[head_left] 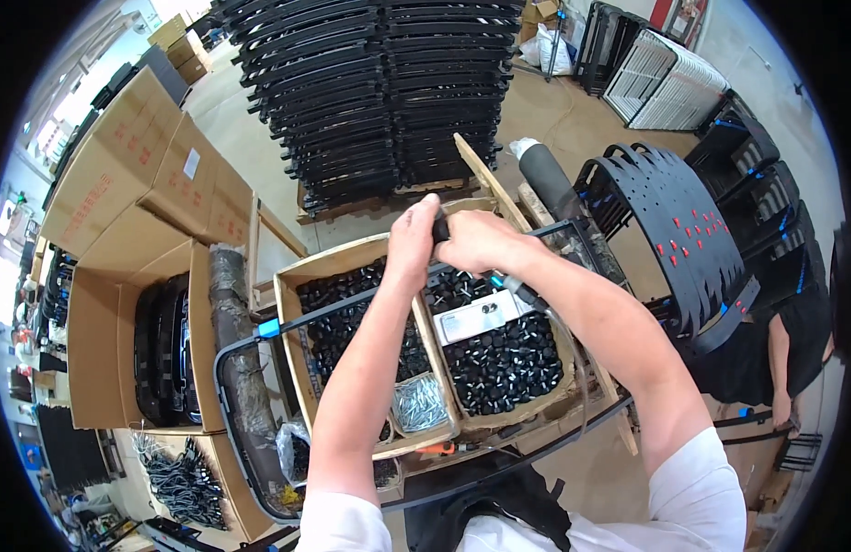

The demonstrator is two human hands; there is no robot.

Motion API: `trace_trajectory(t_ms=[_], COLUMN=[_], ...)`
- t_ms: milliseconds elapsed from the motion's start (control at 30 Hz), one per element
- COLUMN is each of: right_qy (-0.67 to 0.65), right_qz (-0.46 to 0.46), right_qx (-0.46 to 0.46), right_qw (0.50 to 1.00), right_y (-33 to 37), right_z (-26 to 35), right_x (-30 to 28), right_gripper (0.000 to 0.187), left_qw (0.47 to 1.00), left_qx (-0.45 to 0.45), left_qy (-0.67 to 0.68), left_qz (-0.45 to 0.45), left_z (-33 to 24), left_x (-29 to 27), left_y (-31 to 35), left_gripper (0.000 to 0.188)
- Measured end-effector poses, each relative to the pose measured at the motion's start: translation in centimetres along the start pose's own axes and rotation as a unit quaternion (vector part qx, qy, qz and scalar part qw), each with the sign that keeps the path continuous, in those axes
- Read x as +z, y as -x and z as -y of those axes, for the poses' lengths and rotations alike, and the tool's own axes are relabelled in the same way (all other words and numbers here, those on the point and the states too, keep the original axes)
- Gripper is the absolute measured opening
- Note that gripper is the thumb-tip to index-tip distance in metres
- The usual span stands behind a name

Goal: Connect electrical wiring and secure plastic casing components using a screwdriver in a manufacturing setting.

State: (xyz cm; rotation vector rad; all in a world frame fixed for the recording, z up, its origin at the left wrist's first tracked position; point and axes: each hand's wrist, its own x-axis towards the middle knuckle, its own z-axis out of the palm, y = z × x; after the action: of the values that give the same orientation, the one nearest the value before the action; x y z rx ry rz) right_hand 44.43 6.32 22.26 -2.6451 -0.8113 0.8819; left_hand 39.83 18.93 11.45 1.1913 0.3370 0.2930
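Note:
Both hands meet over the far edge of a wooden parts box. My left hand point(413, 241) is closed, its thumb against a small black part point(440, 226) whose kind I cannot make out. From the other side, my right hand point(479, 241) closes its fingers on the same part. Just below runs the far bar of a black tubular frame point(338, 315), which lies across the box and carries a blue clip point(268, 328). Under my right forearm a black-and-teal tool or hose fitting point(522, 291) is partly hidden.
The box point(290, 354) holds black-headed screws point(508, 368), a white phone-shaped case point(481, 318) and a tub of silver screws point(420, 405). Cartons point(99, 345) stand left, stacked black frames point(379, 101) ahead. Right are a black slatted piece point(660, 212) and another person's arm point(779, 368).

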Motion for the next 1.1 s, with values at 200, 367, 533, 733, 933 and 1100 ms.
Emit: trace_trajectory(t_ms=[200,367,533,733,933,1100], right_qy=[0.038,0.001,0.006,0.024,-0.014,-0.081], right_qz=[-0.021,-0.032,-0.021,-0.017,0.013,0.038], right_qx=[-0.02,0.021,0.035,0.027,0.045,0.039], right_qw=[0.999,0.999,0.999,0.999,0.999,0.995], right_y=[-0.6,-0.5,-0.7,-1.8,-2.3,-3.9], right_z=[6.1,7.0,7.3,6.8,6.6,5.9], right_x=[3.4,4.3,4.6,5.6,5.7,6.0], right_gripper=[0.035,0.035,0.034,0.041,0.039,0.027], left_qw=[0.999,0.998,0.999,0.999,0.998,0.999], left_qx=[-0.004,-0.002,-0.017,-0.015,-0.031,-0.043], left_qy=[0.028,0.058,0.035,0.018,0.005,-0.014], left_qz=[-0.021,0.009,0.01,0.022,0.046,0.027], left_z=[-1.4,-1.0,-1.0,-0.3,0.0,0.8], left_x=[-6.1,-6.7,-7.1,-7.6,-8.1,-8.6], left_y=[1.9,1.7,1.7,1.4,1.6,0.9], left_gripper=[0.037,0.038,0.038,0.041,0.043,0.044])
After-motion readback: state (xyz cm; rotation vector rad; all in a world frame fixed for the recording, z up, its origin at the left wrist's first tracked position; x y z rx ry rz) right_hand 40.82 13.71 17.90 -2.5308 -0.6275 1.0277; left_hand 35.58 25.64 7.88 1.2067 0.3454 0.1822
